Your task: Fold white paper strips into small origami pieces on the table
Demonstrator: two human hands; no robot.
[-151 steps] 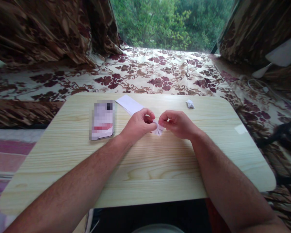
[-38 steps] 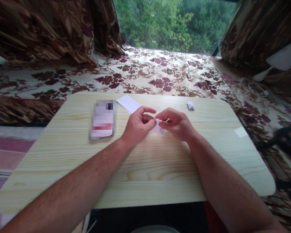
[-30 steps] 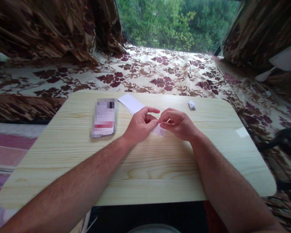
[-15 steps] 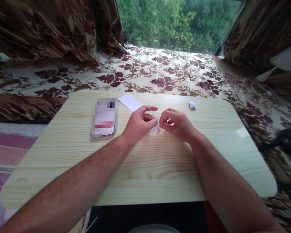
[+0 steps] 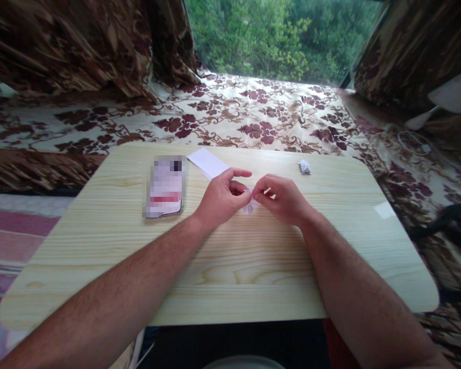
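A small folded piece of white paper (image 5: 249,207) is held just above the table between my two hands, its creased lower part showing. My left hand (image 5: 225,196) pinches it from the left with thumb and fingers, the index finger stretched out above. From the right, my right hand (image 5: 279,199) grips its upper edge between thumb and fingertips. The fingers hide the top of the folded paper. Beyond my left hand lie flat white paper sheets (image 5: 207,161), partly covered by that hand.
A pale wooden table (image 5: 234,302) with rounded corners spans the view. On it are a blurred-out phone-like object (image 5: 164,185) at left, a small folded paper figure (image 5: 304,167) at back right, and a white patch (image 5: 384,209) near the right edge. Floral cloth (image 5: 253,115) lies behind.
Both hands have shifted very slightly while keeping hold of the folded paper. Its lower part now looks a little more spread toward the right.
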